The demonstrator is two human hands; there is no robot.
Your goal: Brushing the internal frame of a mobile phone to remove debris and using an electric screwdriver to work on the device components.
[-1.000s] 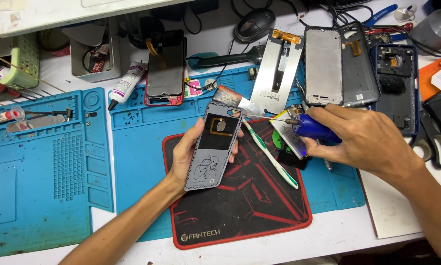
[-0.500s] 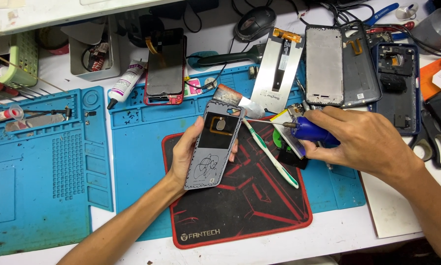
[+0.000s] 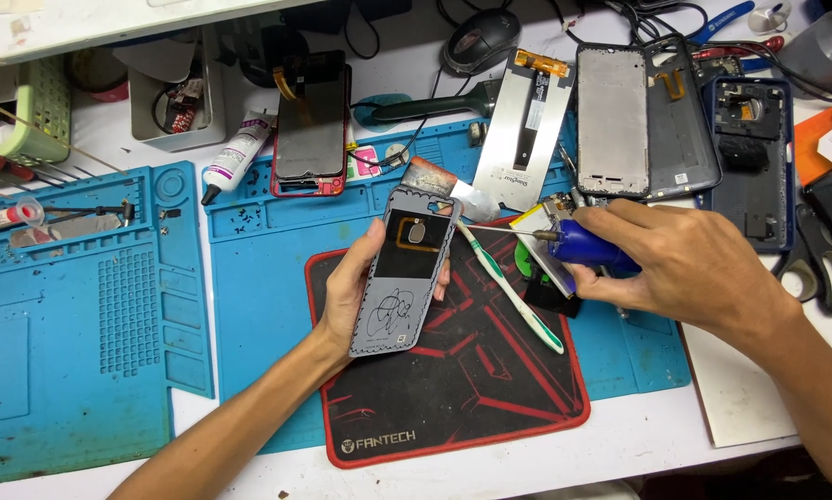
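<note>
A toothbrush (image 3: 513, 289) is laid on the black mat (image 3: 490, 389). Blue mats (image 3: 74, 315), a mouse (image 3: 481, 39), scissors (image 3: 819, 264) and a glue tube (image 3: 235, 156) are seen around it.

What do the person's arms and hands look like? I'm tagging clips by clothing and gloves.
Both arms are bare as far as the view shows, with no sleeves visible. The left hand and right hand wear no gloves. No rings, watch, bands or markings show on either hand or wrist.

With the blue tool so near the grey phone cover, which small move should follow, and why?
Probably bring the blue tool slightly left until its thin tip meets the grey cover. The right hand aims the tip at the cover's upper edge, and the left hand holds it tilted.
</note>
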